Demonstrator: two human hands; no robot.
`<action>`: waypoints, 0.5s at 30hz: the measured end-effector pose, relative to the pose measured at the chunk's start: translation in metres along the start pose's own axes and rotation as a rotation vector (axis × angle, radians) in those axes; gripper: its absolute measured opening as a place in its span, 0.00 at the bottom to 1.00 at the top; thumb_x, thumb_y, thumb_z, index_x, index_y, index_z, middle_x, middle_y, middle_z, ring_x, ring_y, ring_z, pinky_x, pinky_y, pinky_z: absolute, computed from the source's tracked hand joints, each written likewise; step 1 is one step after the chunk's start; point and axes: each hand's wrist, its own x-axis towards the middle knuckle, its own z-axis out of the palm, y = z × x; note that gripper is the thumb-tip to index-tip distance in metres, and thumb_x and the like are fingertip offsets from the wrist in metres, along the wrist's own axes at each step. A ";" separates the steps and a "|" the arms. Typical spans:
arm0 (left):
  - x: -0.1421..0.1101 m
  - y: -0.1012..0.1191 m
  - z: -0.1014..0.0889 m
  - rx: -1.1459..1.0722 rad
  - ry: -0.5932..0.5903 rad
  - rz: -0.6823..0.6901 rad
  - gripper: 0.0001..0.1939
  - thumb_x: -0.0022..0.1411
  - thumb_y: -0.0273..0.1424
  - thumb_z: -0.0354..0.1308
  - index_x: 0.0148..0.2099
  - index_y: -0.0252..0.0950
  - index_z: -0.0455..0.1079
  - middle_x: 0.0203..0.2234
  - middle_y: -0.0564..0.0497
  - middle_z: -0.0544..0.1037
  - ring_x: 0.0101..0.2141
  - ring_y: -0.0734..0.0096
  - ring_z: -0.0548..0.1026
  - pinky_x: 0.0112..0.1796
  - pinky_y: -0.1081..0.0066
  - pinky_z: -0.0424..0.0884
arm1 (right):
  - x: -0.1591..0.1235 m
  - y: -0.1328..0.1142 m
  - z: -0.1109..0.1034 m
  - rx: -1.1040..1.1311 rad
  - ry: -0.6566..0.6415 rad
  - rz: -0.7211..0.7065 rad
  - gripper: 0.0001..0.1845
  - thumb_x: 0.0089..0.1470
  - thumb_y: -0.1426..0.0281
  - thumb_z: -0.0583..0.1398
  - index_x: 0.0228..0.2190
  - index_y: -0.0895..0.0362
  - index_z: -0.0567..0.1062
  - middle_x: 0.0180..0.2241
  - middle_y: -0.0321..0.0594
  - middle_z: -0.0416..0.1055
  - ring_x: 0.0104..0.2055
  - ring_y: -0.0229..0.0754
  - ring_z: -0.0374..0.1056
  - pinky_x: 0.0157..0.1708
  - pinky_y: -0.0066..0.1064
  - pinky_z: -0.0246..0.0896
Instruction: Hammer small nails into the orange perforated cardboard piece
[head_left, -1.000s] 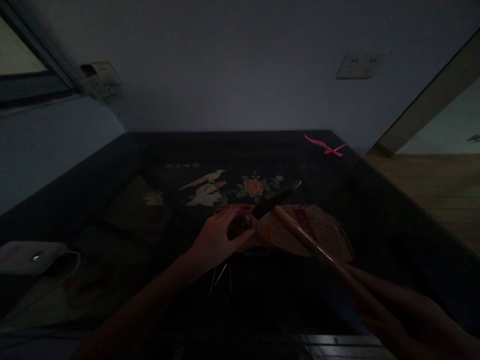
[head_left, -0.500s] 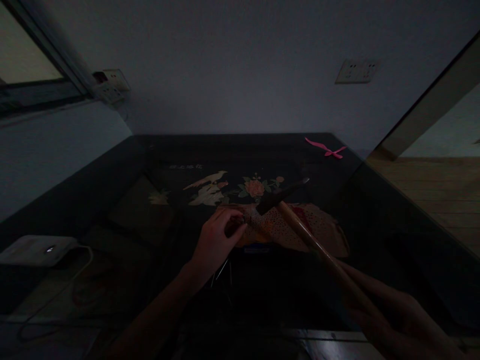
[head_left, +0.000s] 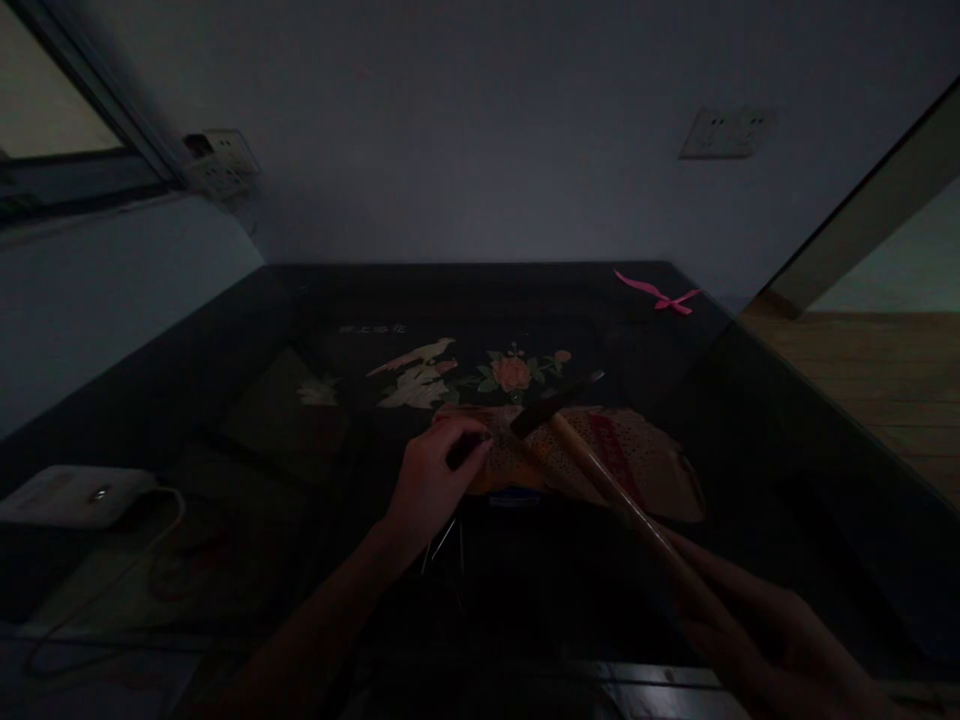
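In the dim head view my right hand (head_left: 780, 640) is wrapped round the wooden handle of a hammer (head_left: 622, 505). Its dark head slants over a flat brownish piece full of small holes (head_left: 664, 465), just right of my left fingertips. My left hand (head_left: 442, 465) is closed in a pinch at the left end of that piece. Whatever sits between thumb and forefinger is too small and dark to make out. Several thin metal rods (head_left: 448, 545) lie below my left wrist.
A dark glossy table (head_left: 480, 295) with a bird-and-flower picture runs to the wall. At its far right lies a pink ribbon (head_left: 664, 298). A white device (head_left: 79, 497) with a cable stands at the left. Wall sockets (head_left: 726, 133) are behind.
The hammer head has come down slightly and now sits a little lower over the holed piece. My left hand keeps its pinch in nearly the same place.
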 end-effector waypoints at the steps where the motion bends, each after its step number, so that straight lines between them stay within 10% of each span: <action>1: 0.000 0.000 0.000 -0.009 0.003 0.001 0.04 0.58 0.24 0.58 0.36 0.36 0.72 0.31 0.53 0.78 0.32 0.71 0.76 0.34 0.74 0.71 | 0.000 0.002 0.000 0.008 0.008 0.007 0.28 0.52 0.62 0.62 0.55 0.42 0.67 0.51 0.40 0.73 0.46 0.50 0.74 0.41 0.33 0.72; 15: 0.002 0.003 -0.005 -0.115 -0.046 -0.049 0.07 0.59 0.26 0.57 0.40 0.36 0.73 0.36 0.49 0.79 0.36 0.69 0.77 0.39 0.71 0.73 | 0.001 -0.004 0.005 -0.042 0.032 -0.019 0.27 0.51 0.62 0.62 0.54 0.47 0.70 0.51 0.41 0.73 0.51 0.52 0.70 0.48 0.38 0.66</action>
